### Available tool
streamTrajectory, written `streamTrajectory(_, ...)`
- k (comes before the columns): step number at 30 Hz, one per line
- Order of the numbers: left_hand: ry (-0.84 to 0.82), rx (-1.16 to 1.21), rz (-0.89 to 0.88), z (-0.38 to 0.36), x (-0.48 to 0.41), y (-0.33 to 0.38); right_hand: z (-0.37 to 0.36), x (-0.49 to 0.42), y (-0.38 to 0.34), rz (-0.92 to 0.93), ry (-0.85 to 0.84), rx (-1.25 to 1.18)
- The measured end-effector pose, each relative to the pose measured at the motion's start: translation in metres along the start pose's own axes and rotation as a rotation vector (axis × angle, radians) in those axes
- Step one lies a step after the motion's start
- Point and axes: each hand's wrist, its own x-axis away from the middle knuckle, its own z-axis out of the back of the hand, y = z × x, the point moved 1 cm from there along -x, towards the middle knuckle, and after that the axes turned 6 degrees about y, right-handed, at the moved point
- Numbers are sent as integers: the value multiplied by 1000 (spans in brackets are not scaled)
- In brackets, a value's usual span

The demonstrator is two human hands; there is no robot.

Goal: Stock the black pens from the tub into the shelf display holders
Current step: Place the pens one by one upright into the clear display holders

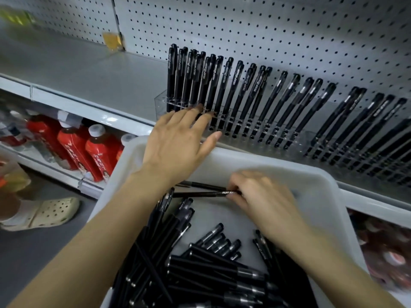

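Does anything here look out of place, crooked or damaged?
Nothing looks damaged or spilled. Only the loose pens in the white tub are untidy: they lie crossed in a loose heap. The shelved pens in the clear holder stand in orderly rows.

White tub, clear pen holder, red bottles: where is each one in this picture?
white tub (266,161), head view, on its far rim.
clear pen holder (160,103), head view, on its empty left end.
red bottles (97,156), head view, on one bottle's red body, lower shelf.

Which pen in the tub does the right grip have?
The crosswise pen with white lettering at the tub's far end, pinched in the right grip; the heaped pens lie loose nearer you.
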Motion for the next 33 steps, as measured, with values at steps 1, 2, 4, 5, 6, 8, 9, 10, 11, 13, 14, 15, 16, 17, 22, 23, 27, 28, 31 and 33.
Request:
streamTrajectory(1, -6, 0, 0, 0, 0, 0, 6, -1, 2, -41, 15, -53)
streamTrajectory(2, -10, 3, 2, -1, 0, 0, 11, -2, 5, -100, 15, -145)
streamTrajectory(4, -18, 3, 5, -1, -1, 1, 19, -3, 11, -210, 2, -414)
streamTrajectory(5, -21, 1, 7, -1, -1, 2, 24, -3, 15, -236, 19, -535)
streamTrajectory(6, -25, 2, 10, -2, -1, 2, 30, -3, 18, -244, 52, -624)
streamTrajectory(8, -27, 6, 8, -2, -1, 2, 47, -3, 23, -245, 127, -727)
streamTrajectory(9, -24, 4, 4, -2, -1, 2, 56, -4, 25, -247, 169, -777)
streamTrajectory(10, -24, 0, 1, -2, -1, 3, 65, -6, 27, -256, 218, -839)
streamTrajectory(11, -25, -5, -2, -1, -2, 3, 74, -9, 30, -274, 270, -902)
streamTrajectory(13, -27, -11, -5, -1, -3, 5, 92, -16, 36, -315, 378, -1022)
streamTrajectory(14, -33, -15, -6, -1, -4, 6, 101, -20, 38, -327, 438, -1071)
streamTrajectory(15, -42, -21, -8, -1, -4, 7, 109, -24, 39, -330, 498, -1105)
streamTrajectory(16, -51, -26, -12, -2, -4, 8, 116, -28, 40, -323, 556, -1119)
streamTrajectory(17, -56, -31, -13, -2, -4, 8, 121, -33, 40, -307, 611, -1111)
streamTrajectory(22, -59, -51, -21, -3, -5, 9, 127, -59, 40, -218, 825, -914)
streamTrajectory(23, -60, -49, -20, -4, -5, 9, 123, -64, 40, -212, 845, -882)
streamTrajectory(27, -55, -33, -15, -4, -5, 10, 106, -77, 39, -186, 943, -784)
streamTrajectory(28, -52, -31, -15, -4, -5, 10, 103, -79, 38, -188, 959, -764)
streamTrajectory(31, -37, -23, -17, -5, -5, 10, 93, -83, 39, -181, 981, -714)
streamTrajectory(33, -26, -19, -18, -5, -5, 9, 87, -86, 41, -169, 966, -700)
